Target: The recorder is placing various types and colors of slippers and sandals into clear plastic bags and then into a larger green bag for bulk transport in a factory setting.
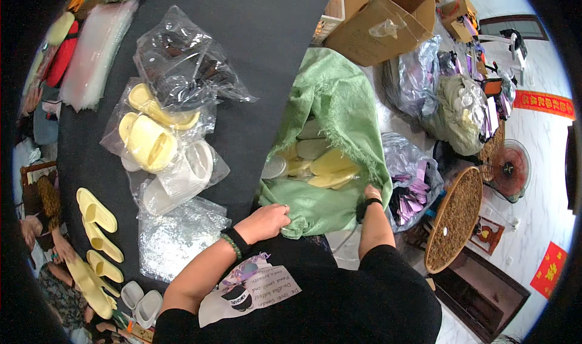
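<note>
A green woven sack (327, 83) with a frayed rim gapes at the right side of the dark table. Yellow slippers (333, 167) and paler ones show inside it. My left hand (270, 221) is closed on the near left edge of the sack. At its right edge my right hand (372, 193) grips the fabric, with some fingers hidden in the folds. Left of the sack, yellow slippers (148, 142) and white slippers (182, 177) lie in clear plastic bags on the table.
Empty clear bags (182, 59) and a stack of plastic sleeves (99, 56) lie on the black tabletop (242, 34). Loose yellow slippers (97, 210) line its left edge, near other people's hands. Beyond the sack stand a cardboard box (382, 28), a round woven tray (454, 219) and a fan (510, 169).
</note>
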Demonstrator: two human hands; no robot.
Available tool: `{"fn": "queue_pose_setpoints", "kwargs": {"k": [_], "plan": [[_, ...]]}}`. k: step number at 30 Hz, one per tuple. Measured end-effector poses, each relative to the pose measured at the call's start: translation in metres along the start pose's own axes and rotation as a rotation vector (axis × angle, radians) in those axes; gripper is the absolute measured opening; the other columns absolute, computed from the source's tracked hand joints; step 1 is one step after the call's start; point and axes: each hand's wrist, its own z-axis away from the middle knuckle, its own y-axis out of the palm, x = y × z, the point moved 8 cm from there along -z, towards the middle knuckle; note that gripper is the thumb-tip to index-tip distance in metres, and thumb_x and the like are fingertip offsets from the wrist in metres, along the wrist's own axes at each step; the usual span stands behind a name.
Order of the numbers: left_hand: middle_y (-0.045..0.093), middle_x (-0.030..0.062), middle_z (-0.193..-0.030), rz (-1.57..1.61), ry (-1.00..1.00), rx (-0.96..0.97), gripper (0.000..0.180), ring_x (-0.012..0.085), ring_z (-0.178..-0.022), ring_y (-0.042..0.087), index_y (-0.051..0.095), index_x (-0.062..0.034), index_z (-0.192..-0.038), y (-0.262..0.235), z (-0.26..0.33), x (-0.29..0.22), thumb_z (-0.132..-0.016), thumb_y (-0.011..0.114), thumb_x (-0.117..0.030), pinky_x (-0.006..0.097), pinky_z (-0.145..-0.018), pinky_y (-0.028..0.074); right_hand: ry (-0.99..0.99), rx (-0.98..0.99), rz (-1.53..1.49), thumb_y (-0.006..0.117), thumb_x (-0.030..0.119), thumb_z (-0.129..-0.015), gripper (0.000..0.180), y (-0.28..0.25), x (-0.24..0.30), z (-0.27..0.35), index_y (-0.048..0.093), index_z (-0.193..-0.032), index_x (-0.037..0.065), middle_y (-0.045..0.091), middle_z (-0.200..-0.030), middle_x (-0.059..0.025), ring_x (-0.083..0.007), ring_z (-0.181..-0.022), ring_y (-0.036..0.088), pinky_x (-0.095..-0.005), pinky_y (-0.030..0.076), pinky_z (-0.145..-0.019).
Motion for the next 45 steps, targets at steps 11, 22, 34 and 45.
{"fn": "queue_pose_setpoints", "kwargs": {"k": [11,22,34,45], "plan": [[0.056,0.0141,-0.101,0.124,-0.109,0.07,0.019,0.033,-0.094,0.057,0.061,-0.0005,-0.082,-0.025,0.012,-0.001,-0.063,0.062,0.002,0.04,-0.081,0.05,-1.12,-0.213,0.678,0.07,0.019,-0.078,0.057,0.04,0.311,0.137,0.05,-0.13,0.007,0.039,-0.138,-0.021,-0.0355,-0.129,0.04,-0.0431,0.038,-0.105],[0.059,0.0149,-0.112,0.289,-0.219,0.132,0.02,0.0323,-0.106,0.057,0.066,0.0003,-0.091,-0.028,0.009,0.017,-0.071,0.063,-0.005,0.038,-0.089,0.049,-1.142,0.002,1.183,0.054,0.027,-0.093,0.063,0.146,0.402,0.074,0.032,-0.149,0.014,0.02,-0.158,-0.0109,-0.0325,-0.143,0.024,-0.0456,0.027,-0.115],[0.059,0.0086,-0.105,0.301,-0.221,-0.001,0.022,0.0264,-0.095,0.058,0.07,-0.0078,-0.097,-0.043,0.005,0.021,-0.078,0.059,-0.011,0.034,-0.08,0.052,-0.985,0.144,1.482,0.046,0.031,-0.095,0.063,0.162,0.369,0.01,0.024,-0.151,0.012,0.021,-0.158,-0.0111,-0.0345,-0.143,0.024,-0.0447,0.028,-0.114],[0.056,0.007,-0.099,0.28,-0.114,0.099,0.024,0.0241,-0.095,0.057,0.068,-0.0099,-0.103,-0.034,-0.012,0.016,-0.081,0.059,-0.012,0.034,-0.079,0.052,-0.703,0.119,1.381,0.045,0.03,-0.1,0.056,0.183,0.251,-0.037,0.027,-0.152,0.025,0.02,-0.159,-0.0032,-0.0286,-0.145,0.023,-0.0486,0.017,-0.116]]}}
